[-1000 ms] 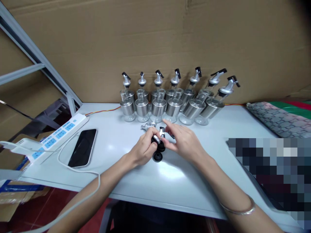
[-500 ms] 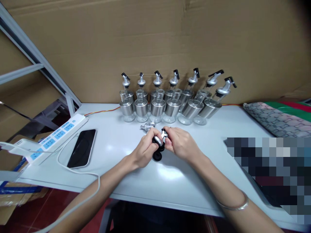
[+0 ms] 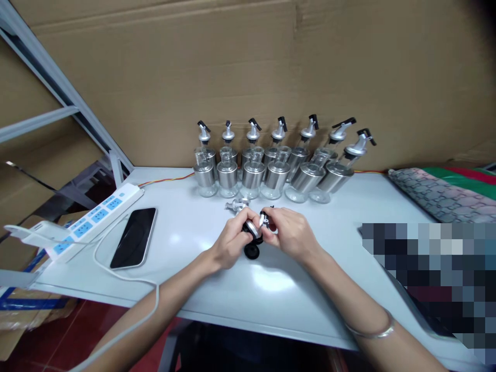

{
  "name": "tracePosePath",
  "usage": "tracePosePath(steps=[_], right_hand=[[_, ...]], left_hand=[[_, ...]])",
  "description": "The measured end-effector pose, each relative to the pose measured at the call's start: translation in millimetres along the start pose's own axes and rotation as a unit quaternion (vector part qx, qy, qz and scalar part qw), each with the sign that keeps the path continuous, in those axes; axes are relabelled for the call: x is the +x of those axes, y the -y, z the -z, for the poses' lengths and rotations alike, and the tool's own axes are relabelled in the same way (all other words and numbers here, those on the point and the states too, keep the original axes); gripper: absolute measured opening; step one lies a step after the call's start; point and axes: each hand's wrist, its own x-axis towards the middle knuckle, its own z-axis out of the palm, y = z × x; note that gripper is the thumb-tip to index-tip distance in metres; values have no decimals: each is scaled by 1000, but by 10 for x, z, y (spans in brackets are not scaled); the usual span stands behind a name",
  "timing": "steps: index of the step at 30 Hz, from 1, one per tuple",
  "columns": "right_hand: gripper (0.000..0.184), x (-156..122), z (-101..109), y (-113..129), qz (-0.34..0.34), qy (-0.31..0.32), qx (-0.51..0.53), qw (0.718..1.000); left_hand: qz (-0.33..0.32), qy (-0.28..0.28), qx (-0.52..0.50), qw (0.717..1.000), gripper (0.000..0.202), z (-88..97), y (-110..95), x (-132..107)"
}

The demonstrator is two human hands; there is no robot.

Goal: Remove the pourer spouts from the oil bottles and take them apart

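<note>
Fingers (image 3: 243, 221) of the left hand (image 3: 228, 245) curl shut around a silver pourer cap (image 3: 253, 229), centre frame, just above the white table (image 3: 271, 289); the right hand (image 3: 292, 235) pinches its spout end. A black ring (image 3: 251, 252) lies just below them.

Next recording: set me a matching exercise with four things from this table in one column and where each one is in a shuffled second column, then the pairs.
Things
1. smartphone
2. pourer cap
3. glass dispenser bottles
4. patterned cloth

Places
A. standing in rows at the back, along the cardboard wall
B. at the far right of the table
C. held between the left hand and the right hand
D. lying flat beside the power strip, left of the hands

Pairs: 1-D, 2-C, 3-A, 4-B
</note>
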Motion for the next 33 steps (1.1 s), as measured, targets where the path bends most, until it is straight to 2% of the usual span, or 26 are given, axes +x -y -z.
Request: tracePosePath(steps=[5, 11, 13, 15, 18, 20, 23, 27, 33], right_hand=[[37, -32, 9, -51, -36, -10, 29, 999], [46, -41, 19, -62, -38, 14, 53, 998], [47, -26, 30, -48, -44, 8, 56, 997], [48, -3, 48, -21, -46, 6, 61, 997], [48, 33, 76, 30, -27, 28, 70, 997], [47, 45, 85, 50, -14, 43, 70, 997], [51, 41, 78, 45, -9, 54, 60, 997], [55, 26, 62, 33, -8, 58, 57, 997], [58, 41, 69, 59, -1, 28, 2, 1000]], left_hand=[[-18, 9, 28, 999, 38, 5, 15, 8], [43, -33, 63, 997, 55, -58, -44, 31], [52, -44, 105, 992, 52, -62, -24, 34], [52, -35, 158, 985, 37, -55, 16, 34], [15, -10, 200, 980, 20, -41, 81, 28], [-8, -4, 202, 979, 17, -41, 105, 19], [11, -1, 228, 973, 10, -65, 92, -3], [39, -10, 262, 964, 12, -111, 12, -26], [65, 22, 261, 963, 19, -144, -77, -23]])
